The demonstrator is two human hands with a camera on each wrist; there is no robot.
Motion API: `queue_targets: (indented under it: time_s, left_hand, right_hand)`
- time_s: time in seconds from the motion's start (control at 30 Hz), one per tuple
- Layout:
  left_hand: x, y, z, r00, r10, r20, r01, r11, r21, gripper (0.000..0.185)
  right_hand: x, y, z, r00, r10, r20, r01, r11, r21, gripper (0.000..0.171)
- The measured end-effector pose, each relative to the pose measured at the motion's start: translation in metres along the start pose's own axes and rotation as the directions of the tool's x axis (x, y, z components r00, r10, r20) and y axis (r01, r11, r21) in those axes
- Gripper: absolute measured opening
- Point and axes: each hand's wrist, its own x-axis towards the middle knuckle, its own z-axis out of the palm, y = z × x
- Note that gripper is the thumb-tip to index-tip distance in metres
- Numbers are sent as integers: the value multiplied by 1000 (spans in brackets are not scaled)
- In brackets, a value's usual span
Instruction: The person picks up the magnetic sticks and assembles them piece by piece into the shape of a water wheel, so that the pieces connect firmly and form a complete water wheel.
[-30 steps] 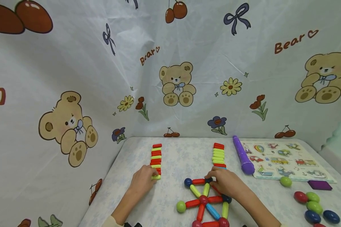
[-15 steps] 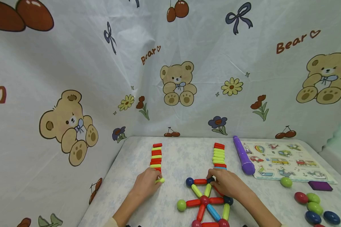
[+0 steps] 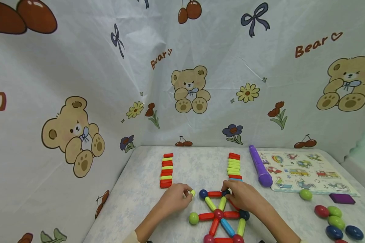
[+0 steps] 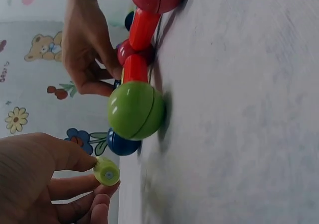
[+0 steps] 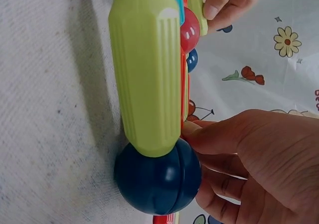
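My left hand [image 3: 177, 196] pinches a yellow-green magnetic rod [image 4: 106, 171] between thumb and fingers, just left of a flat figure of rods and balls. One end of the rod faces the left wrist camera. With my right hand [image 3: 241, 195] I hold the dark blue ball [image 3: 226, 192] at the figure's far right corner, mostly covered by my fingers. A red rod [image 3: 214, 194] joins it to another blue ball [image 3: 203, 194]. Rods radiate from the central red ball [image 3: 218, 214], one to a green ball [image 3: 194, 218] at left.
Two columns of loose rods lie farther back: a left column [image 3: 167, 168] and a right column [image 3: 234, 164]. A purple microphone-shaped toy [image 3: 260, 167], a picture board [image 3: 304, 173], a purple block [image 3: 342, 198] and several loose balls [image 3: 336, 222] are on the right.
My left hand took the nearest yellow-green rod from the left column and carried it right, toward the figure. My right hand stayed at the blue ball.
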Motion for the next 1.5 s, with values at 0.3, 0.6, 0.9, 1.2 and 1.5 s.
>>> queue_targets:
  time_s: [0.3,0.6,0.9,1.2,1.5]
  left_hand:
    - [1,7,16,999,-28,24,30,997,-78,19]
    - [-1,14,22,996,-77,54,82,991,-103,22]
    - [1,14,27,996,-76,55,81,993,-88,21]
    - [9,13,30,996,-71,58,75,994,-78,17]
    - [10,11,28,998,-41,53,42,999,-25,21]
  right_hand:
    - [1,-3,0,999,39,2,-39,999,-14,20]
    - [1,-3,-1,998,56,-6,-56,998,-28,20]
    - [1,-4,-2,998,59,3,-59,998,-33,20]
    - [0,-2,-4,998,41,46,-41,999,-11,21]
    - [-2,-2,-7,996,47,76,-47,999,-5,22]
